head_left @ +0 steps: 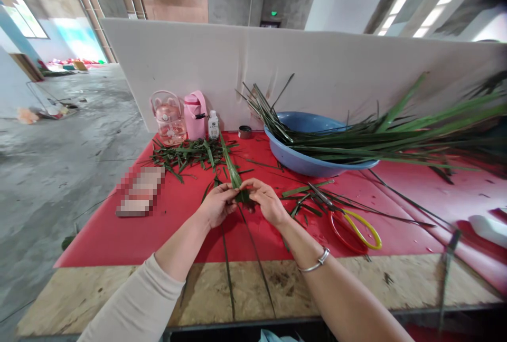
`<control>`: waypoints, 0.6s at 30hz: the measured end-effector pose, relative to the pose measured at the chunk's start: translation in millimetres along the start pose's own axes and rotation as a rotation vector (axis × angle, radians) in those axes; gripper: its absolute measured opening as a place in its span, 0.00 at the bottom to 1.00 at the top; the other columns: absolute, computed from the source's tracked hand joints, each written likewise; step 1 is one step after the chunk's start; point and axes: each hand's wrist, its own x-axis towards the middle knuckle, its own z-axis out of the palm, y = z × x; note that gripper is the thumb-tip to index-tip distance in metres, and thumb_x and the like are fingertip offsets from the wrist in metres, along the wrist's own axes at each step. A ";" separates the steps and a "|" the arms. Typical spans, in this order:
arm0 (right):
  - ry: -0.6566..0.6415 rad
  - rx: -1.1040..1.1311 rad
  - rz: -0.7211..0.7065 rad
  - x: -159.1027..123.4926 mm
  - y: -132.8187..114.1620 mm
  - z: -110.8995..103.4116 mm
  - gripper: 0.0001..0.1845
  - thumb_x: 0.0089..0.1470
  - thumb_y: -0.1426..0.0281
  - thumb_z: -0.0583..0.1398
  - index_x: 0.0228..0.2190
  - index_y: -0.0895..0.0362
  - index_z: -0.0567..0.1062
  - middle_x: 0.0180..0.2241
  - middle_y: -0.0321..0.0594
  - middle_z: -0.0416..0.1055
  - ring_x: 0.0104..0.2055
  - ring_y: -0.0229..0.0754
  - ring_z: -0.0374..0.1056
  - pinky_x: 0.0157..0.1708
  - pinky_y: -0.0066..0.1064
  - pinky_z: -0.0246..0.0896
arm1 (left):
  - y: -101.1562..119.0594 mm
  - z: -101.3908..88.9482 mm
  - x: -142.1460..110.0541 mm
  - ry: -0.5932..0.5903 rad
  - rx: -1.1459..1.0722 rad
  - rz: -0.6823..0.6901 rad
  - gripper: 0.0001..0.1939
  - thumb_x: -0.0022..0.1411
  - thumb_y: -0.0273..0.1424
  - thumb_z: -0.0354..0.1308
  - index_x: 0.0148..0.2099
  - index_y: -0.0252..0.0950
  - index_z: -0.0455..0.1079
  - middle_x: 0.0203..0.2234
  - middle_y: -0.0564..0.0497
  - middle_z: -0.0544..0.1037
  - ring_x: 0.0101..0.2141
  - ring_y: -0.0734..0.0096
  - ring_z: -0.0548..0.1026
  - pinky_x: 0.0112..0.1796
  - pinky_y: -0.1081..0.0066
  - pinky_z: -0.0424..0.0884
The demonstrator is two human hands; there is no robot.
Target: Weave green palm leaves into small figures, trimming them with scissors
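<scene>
Over the middle of the red-covered table, my left hand (218, 204) and my right hand (264, 198) meet on a bundle of green leaf strips (233, 173). Fingers of both hands are closed round its near part, and some fingertips are hidden behind the leaf. The bundle points away from me. Two long thin strips hang from it toward the table's front edge. Beyond my left hand lies a heap of short leaf cuttings (190, 153). Scissors (341, 215) with red and yellow handles rest to the right of my right hand.
A blue basin (317, 161) at the back right holds long leaves that reach past the right side. Two pink bottles (169, 120), a small white bottle (214, 124) and a round tin (244, 131) stand by the white board (190, 62). A blurred flat object (141, 191) lies left.
</scene>
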 end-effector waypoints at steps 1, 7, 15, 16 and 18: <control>-0.011 -0.047 -0.028 -0.7 -0.4 -1.5 0.14 0.41 0.74 0.51 0.34 0.57 0.69 0.21 0.33 0.68 0.19 0.33 0.61 0.20 0.25 0.56 | 1.1 -0.3 -0.4 -0.004 -0.030 -0.014 0.08 0.47 0.26 0.61 0.31 0.34 0.66 0.15 0.59 0.65 0.14 0.86 0.63 0.18 0.84 0.65; -0.069 -0.023 -0.051 0.2 -3.4 -7.2 0.23 0.37 0.77 0.53 0.40 0.56 0.68 0.31 0.37 0.70 0.30 0.38 0.67 0.25 0.27 0.61 | 2.4 -1.0 -0.8 -0.022 0.000 -0.016 0.08 0.46 0.25 0.62 0.31 0.33 0.65 0.16 0.58 0.67 0.14 0.86 0.63 0.17 0.84 0.65; 0.062 -0.029 0.128 8.8 6.8 -4.9 0.17 0.42 0.63 0.61 0.33 0.57 0.65 0.17 0.28 0.64 0.15 0.32 0.59 0.15 0.25 0.59 | -7.8 -0.9 3.1 0.021 0.177 0.125 0.11 0.44 0.32 0.64 0.31 0.33 0.69 0.22 0.54 0.73 0.22 0.77 0.71 0.22 0.77 0.69; 0.071 -0.047 0.124 9.4 8.6 -4.4 0.17 0.41 0.64 0.62 0.33 0.57 0.65 0.16 0.27 0.64 0.15 0.32 0.59 0.15 0.25 0.60 | -8.0 -1.0 3.1 0.024 0.161 0.126 0.11 0.44 0.32 0.63 0.31 0.33 0.70 0.22 0.54 0.73 0.23 0.76 0.71 0.23 0.76 0.70; 0.083 -0.073 0.125 9.9 10.8 -3.4 0.17 0.41 0.64 0.63 0.32 0.57 0.65 0.15 0.26 0.63 0.14 0.31 0.57 0.15 0.25 0.60 | -7.6 -0.5 2.9 0.022 0.142 0.125 0.11 0.44 0.33 0.63 0.30 0.33 0.70 0.22 0.53 0.74 0.23 0.75 0.72 0.26 0.73 0.71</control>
